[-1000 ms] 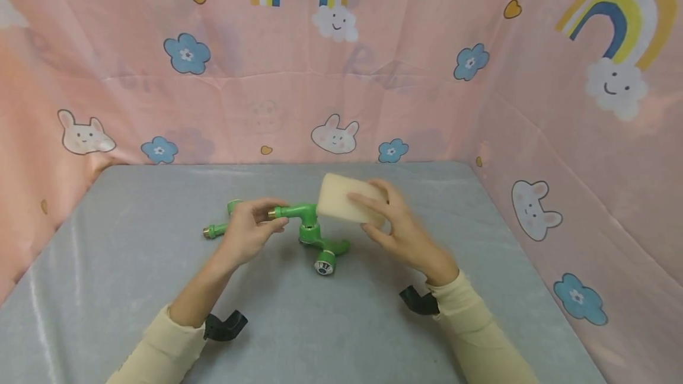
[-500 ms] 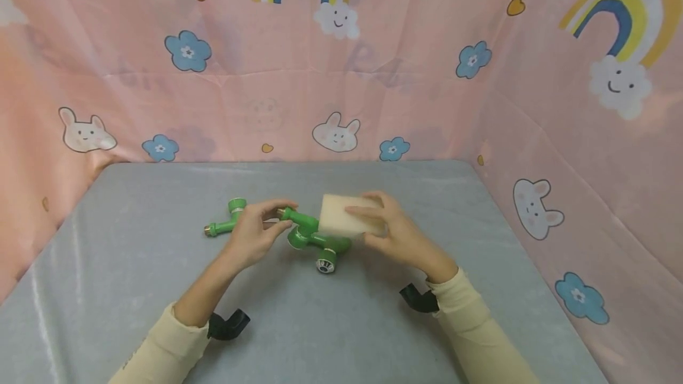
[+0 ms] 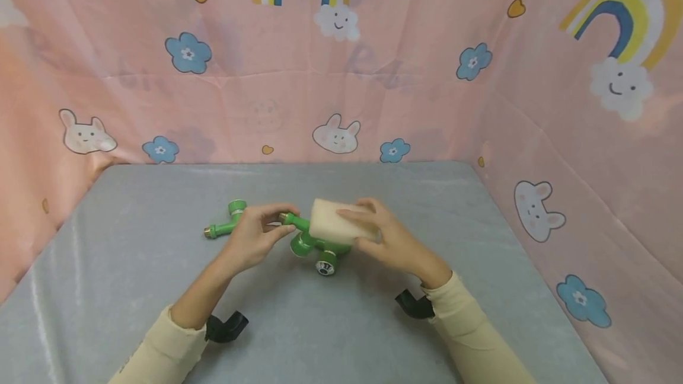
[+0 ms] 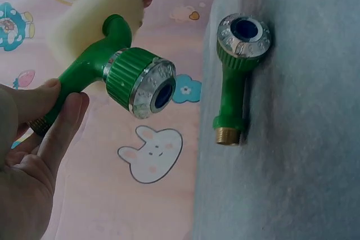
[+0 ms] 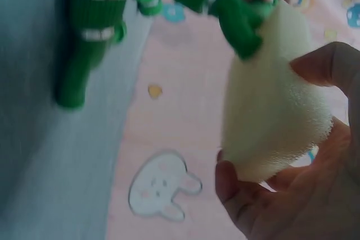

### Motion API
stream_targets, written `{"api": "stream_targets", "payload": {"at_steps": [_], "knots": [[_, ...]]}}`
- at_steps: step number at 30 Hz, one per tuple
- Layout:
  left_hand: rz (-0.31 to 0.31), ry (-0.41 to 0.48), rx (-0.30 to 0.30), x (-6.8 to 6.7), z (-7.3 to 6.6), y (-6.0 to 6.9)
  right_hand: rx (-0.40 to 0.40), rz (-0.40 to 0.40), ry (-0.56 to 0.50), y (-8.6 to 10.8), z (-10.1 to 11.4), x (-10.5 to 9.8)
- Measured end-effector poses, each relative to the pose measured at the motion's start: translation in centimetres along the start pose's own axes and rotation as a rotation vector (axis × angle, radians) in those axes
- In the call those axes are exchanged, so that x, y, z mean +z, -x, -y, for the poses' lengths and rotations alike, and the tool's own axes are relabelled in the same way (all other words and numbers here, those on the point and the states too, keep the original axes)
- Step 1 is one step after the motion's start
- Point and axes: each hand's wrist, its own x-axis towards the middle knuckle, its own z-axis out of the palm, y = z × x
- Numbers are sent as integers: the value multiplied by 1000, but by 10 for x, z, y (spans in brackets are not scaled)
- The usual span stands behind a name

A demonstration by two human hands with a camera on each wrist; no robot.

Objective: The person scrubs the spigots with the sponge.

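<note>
- One green tap is held up above the middle of the bench, its ribbed knob toward the near side and its brass threaded end to the left.
- The left hand pinches that tap near its threaded end, thumb and fingers closed on the narrow pipe.
- One pale cream sponge is just to the right of the held tap; in both wrist views the tap's body overlaps it and appears to touch it.
- The right hand grips the sponge from its right side, the thumb on one face and the fingers around the other.
- A second green tap lies on the bench below the sponge, its knob turned to the near side and much of its body hidden.
- A third green tap lies to the left, beyond the left wrist, its brass end pointing left and its knob to the far side.
- Grey fabric covers the bench.
- Cream sleeves cover both forearms, with a black fitting at each wrist.
- Pink cloth with rabbits, flowers and rainbows hangs behind, at the far side and to the right.
</note>
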Motion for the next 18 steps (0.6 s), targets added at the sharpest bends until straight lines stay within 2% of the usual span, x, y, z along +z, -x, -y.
{"api": "stream_targets", "payload": {"at_steps": [5,9,11,13,16,18], "knots": [[-22,-15,9,-7,1,-1,74,24,20,4,-8,-18],[-59,1,20,-11,3,-2,104,-31,21,7,-10,-30],[-65,22,21,-10,4,-3,74,-84,27,7,-8,-29],[-60,49,14,-8,4,-3,11,-122,8,5,-4,-23],[-56,73,-4,-3,5,-3,-90,-123,21,1,5,-8],[-72,70,-17,0,5,-3,-130,-113,50,-2,10,2]]}}
